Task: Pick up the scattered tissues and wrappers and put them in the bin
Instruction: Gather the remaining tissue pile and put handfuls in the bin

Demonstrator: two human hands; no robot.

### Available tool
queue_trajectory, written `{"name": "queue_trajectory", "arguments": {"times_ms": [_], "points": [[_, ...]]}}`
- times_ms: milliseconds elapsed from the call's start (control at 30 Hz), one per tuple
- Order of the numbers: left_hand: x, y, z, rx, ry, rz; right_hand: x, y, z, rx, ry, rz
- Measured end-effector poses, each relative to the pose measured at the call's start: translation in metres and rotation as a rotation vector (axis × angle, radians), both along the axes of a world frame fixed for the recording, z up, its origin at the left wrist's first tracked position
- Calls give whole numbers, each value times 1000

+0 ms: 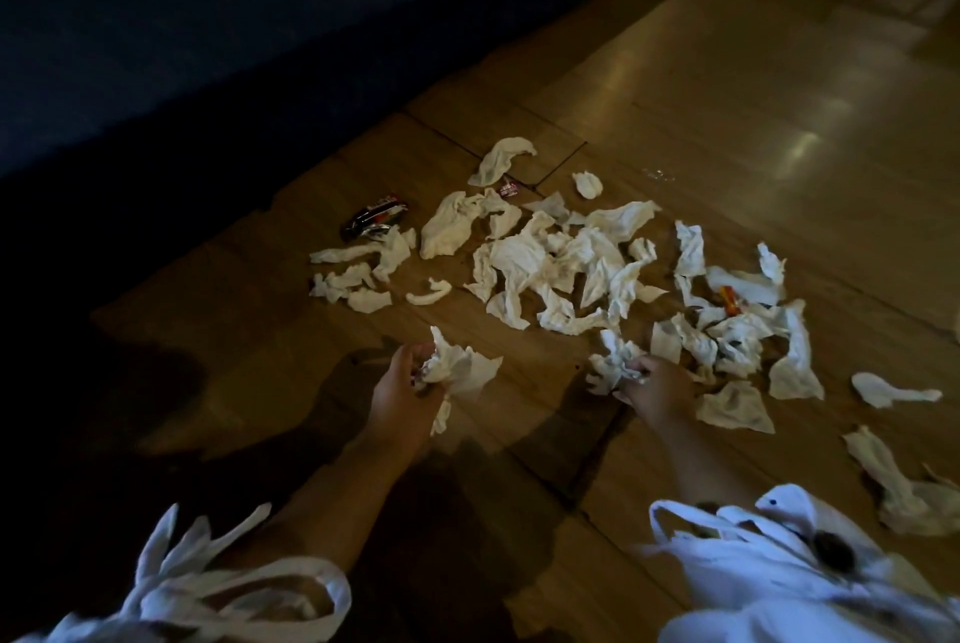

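Several crumpled white tissues [550, 263] lie scattered over the wooden floor [727, 96]. A dark red-and-white wrapper [375, 216] rests at the left of the pile, a small pink wrapper [508, 188] near the far side, and an orange-red wrapper [731, 300] among tissues at the right. My left hand [402, 385] is closed around a bunch of white tissues [460, 367] just above the floor. My right hand [657, 390] grips another crumpled tissue [615, 359] at the near edge of the pile. No bin is in view.
A dark blue wall or piece of furniture [182, 18] fills the upper left, with deep shadow below it. White sleeves with loose ties [789, 575] frame the bottom. More tissues [893, 481] lie at the right edge.
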State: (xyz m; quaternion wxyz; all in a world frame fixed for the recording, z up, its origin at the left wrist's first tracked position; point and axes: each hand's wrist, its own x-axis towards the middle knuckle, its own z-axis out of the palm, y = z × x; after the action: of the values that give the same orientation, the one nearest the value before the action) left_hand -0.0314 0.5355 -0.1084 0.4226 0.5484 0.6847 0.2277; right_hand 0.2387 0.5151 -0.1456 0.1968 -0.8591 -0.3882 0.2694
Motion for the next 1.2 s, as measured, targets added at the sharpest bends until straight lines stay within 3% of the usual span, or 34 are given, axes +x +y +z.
{"name": "queue_trajectory", "arguments": {"times_ms": [167,400,700,833,1000,1200], "points": [[-8,-15,9,-44,-107,86,-36,-8,22,82,106,35],[-50,-48,58,-51,-206,101,-117,-9,77,144,447,114],[-165,-117,170,136,-266,263,-238,-13,221,99,436,563],[-235,-149,218,250,-245,378,-316,-11,272,97,438,799],[-334,-167,265,466,-206,669,-407,-31,312,133,482,989],[-413,-177,259,452,39,937,-485,-51,307,135,597,1002]]}}
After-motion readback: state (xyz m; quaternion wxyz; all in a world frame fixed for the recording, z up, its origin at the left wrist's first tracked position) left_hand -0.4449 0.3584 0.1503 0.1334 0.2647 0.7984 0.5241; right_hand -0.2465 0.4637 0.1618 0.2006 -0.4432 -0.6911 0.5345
